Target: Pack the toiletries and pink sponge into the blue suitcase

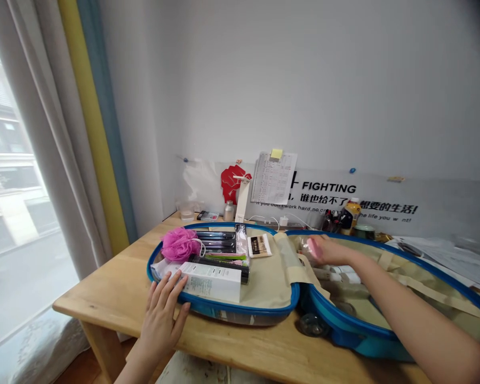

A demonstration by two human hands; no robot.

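An open blue-rimmed suitcase lies across the table, with its left half [224, 308] and right half [356, 333] joined by beige lining. My left hand [163, 312] rests with its fingers apart at the near rim, touching the end of a white carton [212, 281]. Beside that carton are a pink shower puff [180, 244], several slim black boxes [216, 241] and a box of cotton swabs [259, 246]. My right hand [330, 250] is over the right half, gripping a small pink-capped item [312, 248]. Its shape is mostly hidden.
The wooden table [116, 288] has a near edge and a left corner by a curtained window. A juice bottle [352, 215], small bottles and a lamp stand along the back wall. Papers [444, 256] lie at the right. A suitcase wheel [312, 324] overhangs the near side.
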